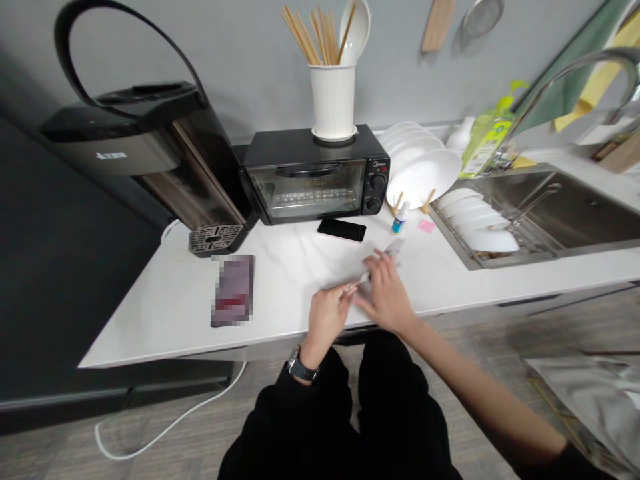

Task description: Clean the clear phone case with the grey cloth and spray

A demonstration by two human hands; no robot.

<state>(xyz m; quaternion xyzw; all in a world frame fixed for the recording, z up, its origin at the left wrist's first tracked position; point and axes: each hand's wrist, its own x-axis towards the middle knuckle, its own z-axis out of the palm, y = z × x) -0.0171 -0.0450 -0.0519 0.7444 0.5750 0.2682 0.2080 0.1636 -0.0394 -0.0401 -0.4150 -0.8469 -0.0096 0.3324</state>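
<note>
Both my hands meet over the front edge of the white counter [165, 300]. My left hand [327, 317], with a watch on its wrist, is closed in a pinch on the near end of a thin, pale, blurred item [393, 250]. My right hand [387, 290] lies over the same item with fingers curled on it. I cannot name the item; it looks like a small packet or strip. A black phone [341, 230] lies just beyond my hands.
A black toaster oven [313, 177] with a white utensil holder [333, 100] on top stands at the back. A water dispenser [145, 147] stands left. A dark pixelated item [233, 290] lies left. White plates [423, 170], a small bottle [400, 217], bowls [480, 223] and the sink [575, 213] are right.
</note>
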